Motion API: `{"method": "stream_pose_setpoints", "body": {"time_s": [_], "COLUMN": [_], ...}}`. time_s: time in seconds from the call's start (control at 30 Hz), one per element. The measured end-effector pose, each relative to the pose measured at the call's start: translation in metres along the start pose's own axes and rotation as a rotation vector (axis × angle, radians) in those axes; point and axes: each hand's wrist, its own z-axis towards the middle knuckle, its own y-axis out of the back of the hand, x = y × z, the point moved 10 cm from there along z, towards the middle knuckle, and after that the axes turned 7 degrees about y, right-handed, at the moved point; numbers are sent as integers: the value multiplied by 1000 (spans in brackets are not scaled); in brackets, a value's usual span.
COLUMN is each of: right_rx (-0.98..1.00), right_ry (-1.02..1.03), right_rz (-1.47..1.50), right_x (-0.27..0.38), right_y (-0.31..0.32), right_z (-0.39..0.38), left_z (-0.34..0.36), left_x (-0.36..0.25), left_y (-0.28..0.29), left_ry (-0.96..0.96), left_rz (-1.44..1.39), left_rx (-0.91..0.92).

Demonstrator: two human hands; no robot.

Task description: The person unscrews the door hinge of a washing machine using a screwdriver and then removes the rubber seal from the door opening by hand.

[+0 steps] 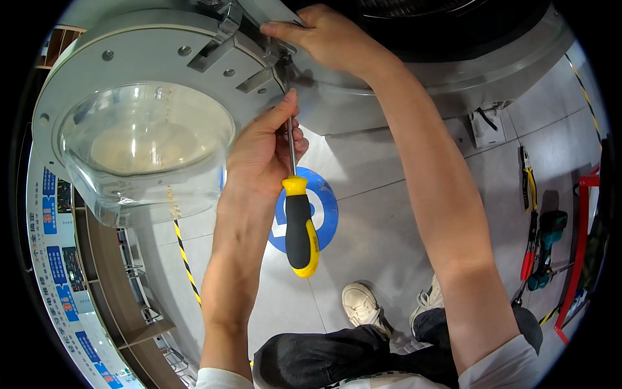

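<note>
Screwdriver [299, 223], with a black and yellow handle, is at the middle of the scene, its handle toward the near side and its steel shaft running far toward the hinge [280, 55] of a round appliance door [146, 58]. The left hand [262, 146] holds it by the shaft rather than the handle: the grip is narrow, the thumb lying along the metal and the fingers curled at its right. The tip is too small and shaded to tell whether it sits in a screw.

The right hand [334, 39] is farther off, just right of the hinge, against the grey front of the machine [353, 107]. Its thumb reaches left toward the hinge; whether its grip holds anything, I cannot tell.

The door stands swung out to the left, with its clear bowl [149, 149] toward the near side and several screw holes along its grey ring. To the far right is the machine's dark round opening [453, 19]. A small white flap [489, 133] with a dark piece on it is at the machine's near edge, on the right.

Pale tiles make up the floor [376, 227], with a blue and white round sticker [327, 194] partly behind the left hand and the screwdriver. On the floor at the right lie yellow-and-black-handled pliers [531, 185], a red-handled tool [528, 262] and, just beside it, a green and black power drill [549, 240], near a red frame [575, 266]. A brown shelf [113, 266] curves along the left.
</note>
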Motion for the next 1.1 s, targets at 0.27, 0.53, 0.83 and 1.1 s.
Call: {"method": "stream_pose_setpoints", "body": {"time_s": [0.27,0.53,0.83,1.1], "right_rx": [25,7,-97,-588], "right_ry": [-32,1,64,195], "right_rz": [34,51,14,-140], "right_x": [-1,-4,0,45], "right_y": [0,-3,4,47], "right_z": [1,5,5,-107], "left_z": [5,5,12,13], "left_x": [-1,-7,-4,-1], "left_y": [-23,-21,-18,-21], "left_ry": [150,-6,57,45], "left_rz": [-200,-179,-313,-282], "left_rx": [395,38,89,49]}}
